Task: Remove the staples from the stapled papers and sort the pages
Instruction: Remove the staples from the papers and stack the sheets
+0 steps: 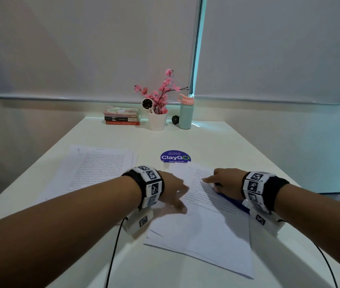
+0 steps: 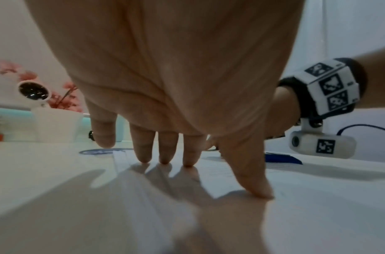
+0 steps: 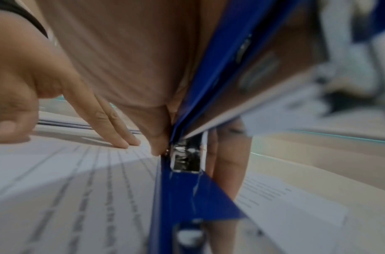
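Note:
A stack of printed pages (image 1: 202,223) lies on the white table (image 1: 216,140) in front of me. My left hand (image 1: 175,192) presses down on its left part with straight, spread fingertips (image 2: 165,159). My right hand (image 1: 225,181) rests on the stack's right edge and grips a blue stapler-like tool (image 1: 233,201) under the palm, with the index finger stretched out on the page. The right wrist view shows the tool (image 3: 182,192) with a metal piece at its hinge and fingers curled beside it. A second pile of pages (image 1: 94,169) lies to the left.
At the table's far edge stand stacked books (image 1: 122,117), a white pot with pink flowers (image 1: 157,121), a mint bottle (image 1: 185,115) and a small black object (image 1: 175,119). A blue round sticker (image 1: 175,156) lies beyond the pages. Black cables hang from both wrists.

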A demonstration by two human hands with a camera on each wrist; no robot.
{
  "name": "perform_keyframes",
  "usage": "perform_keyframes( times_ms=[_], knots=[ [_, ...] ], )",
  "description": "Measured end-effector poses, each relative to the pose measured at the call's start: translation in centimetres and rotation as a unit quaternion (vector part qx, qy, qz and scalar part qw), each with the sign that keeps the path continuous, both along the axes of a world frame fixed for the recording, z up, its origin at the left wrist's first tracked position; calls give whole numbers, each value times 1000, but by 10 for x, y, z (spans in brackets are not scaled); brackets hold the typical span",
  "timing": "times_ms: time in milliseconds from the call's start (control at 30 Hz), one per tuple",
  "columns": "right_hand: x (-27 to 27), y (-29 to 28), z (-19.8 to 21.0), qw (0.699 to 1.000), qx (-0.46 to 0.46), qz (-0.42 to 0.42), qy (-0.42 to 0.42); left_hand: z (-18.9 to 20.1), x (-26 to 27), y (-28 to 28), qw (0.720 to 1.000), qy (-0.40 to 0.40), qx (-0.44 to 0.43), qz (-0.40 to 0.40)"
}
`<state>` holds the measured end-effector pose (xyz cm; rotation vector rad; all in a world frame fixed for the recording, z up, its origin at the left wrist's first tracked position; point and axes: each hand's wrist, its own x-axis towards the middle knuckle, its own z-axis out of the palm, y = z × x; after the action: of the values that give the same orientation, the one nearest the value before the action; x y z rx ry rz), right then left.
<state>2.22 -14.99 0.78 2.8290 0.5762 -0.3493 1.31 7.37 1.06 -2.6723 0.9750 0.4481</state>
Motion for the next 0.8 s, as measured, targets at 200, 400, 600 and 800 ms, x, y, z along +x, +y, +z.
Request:
perform_keyframes(
  times_ms=[200,400,600,800],
  knots=[
    [-35,23,11,996,15,81,25,-11,-11,19,1000,26,-18,-2],
    [-59,53,19,986,-41,160,32,-17,-12,17,999,-4,11,-30],
    [-59,60,13,984,-31,171,29,-20,-7,18,1000,11,17,-13],
    [-65,55,1,982,2,190,3,-19,-10,16,1000,4,24,-16]
  ],
)
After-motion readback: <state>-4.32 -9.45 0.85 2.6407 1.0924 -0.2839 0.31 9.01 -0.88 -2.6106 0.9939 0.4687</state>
